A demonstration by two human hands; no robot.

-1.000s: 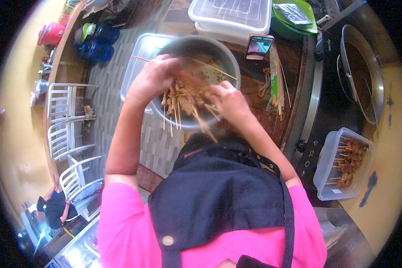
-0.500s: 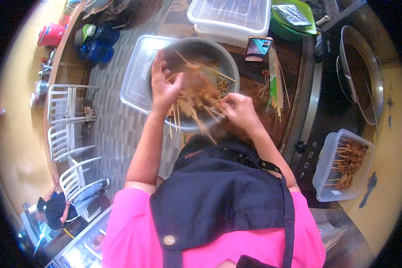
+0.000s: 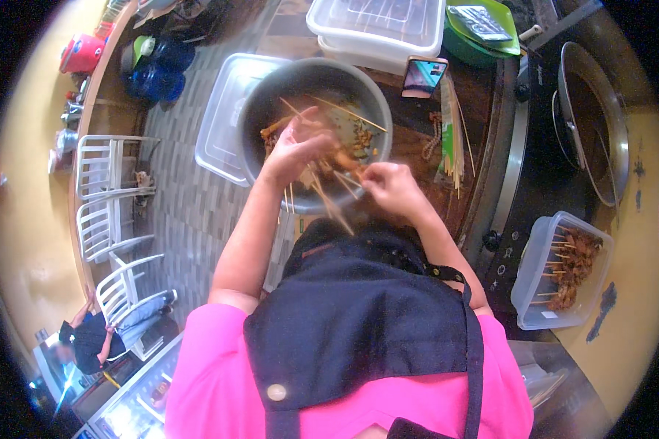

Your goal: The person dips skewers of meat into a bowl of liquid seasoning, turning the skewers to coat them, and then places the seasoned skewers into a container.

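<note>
A wide grey metal bowl [image 3: 382, 91] lies in front of me, with brown meat pieces [image 3: 362, 139] and wooden skewers [image 3: 355, 115] in it. Over its middle, my left hand [image 3: 300, 150] curls its fingers around brown skewered meat; they are partly blurred. My right hand [image 3: 394, 186], at the bowl's near right rim, pinches the end of a meat skewer [image 3: 350, 165] that runs toward the left hand. Several skewer sticks poke out over the near rim below my hands. The fingertips of both hands are partly hidden.
A clear plastic lid [image 3: 220, 124] lies left of the bowl. Lidded containers [image 3: 377, 44], a propped phone [image 3: 423, 77] and a bundle of sticks [image 3: 454, 146] are beyond and right. A tub of meat skewers [image 3: 575, 267] and a large pan [image 3: 600, 121] stand far right. A person [image 3: 91, 344] sits far left.
My left hand has moved right and down from the bowl's left rim, closing from spread fingers around the meat. My right hand stays near the rim with its pinch.
</note>
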